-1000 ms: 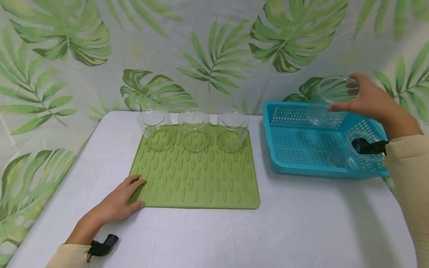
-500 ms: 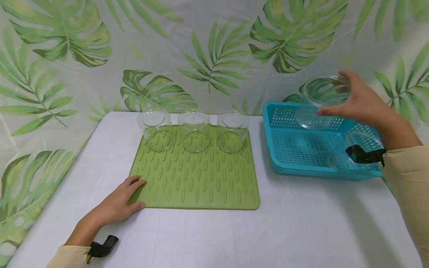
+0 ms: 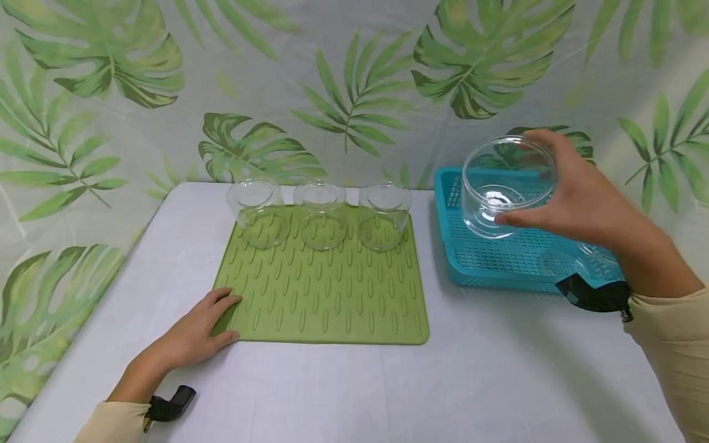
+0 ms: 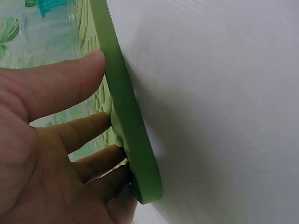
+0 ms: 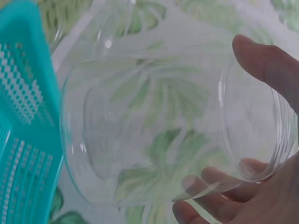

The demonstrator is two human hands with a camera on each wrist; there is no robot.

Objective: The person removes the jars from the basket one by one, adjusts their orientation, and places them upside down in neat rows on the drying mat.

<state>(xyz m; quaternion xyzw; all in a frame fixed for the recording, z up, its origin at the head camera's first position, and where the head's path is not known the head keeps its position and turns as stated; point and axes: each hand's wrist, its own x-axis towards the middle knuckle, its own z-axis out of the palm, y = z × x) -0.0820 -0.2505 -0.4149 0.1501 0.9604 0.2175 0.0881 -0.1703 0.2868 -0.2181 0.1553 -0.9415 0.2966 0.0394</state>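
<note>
My right hand (image 3: 587, 197) grips a clear jar (image 3: 479, 181) near its rim, thumb on the near side and fingers round the far side. Mouth upward and slightly tilted, the jar hangs over the blue basket (image 3: 498, 282). In the right wrist view, the see-through wall of this jar (image 5: 154, 126) fills the middle. My left hand (image 3: 191, 335) rests at the near left corner of a green ribbed mat (image 3: 332, 301), its fingertips on the mat's edge. Along the mat's far side, three clear jars stand upside down in a row, the rightmost jar (image 3: 386, 215) nearest the basket.
Another clear jar (image 3: 562, 261) lies in the basket, partly hidden by my right wrist and its black camera (image 3: 595, 294). A white cloth (image 3: 354, 394) covers the table. Behind it hangs a leaf-print curtain (image 3: 354, 74).
My right hand has carried the jar leftward and toward me, from the basket's back right to above its left part. The left hand and the three jars on the mat have stayed put.
</note>
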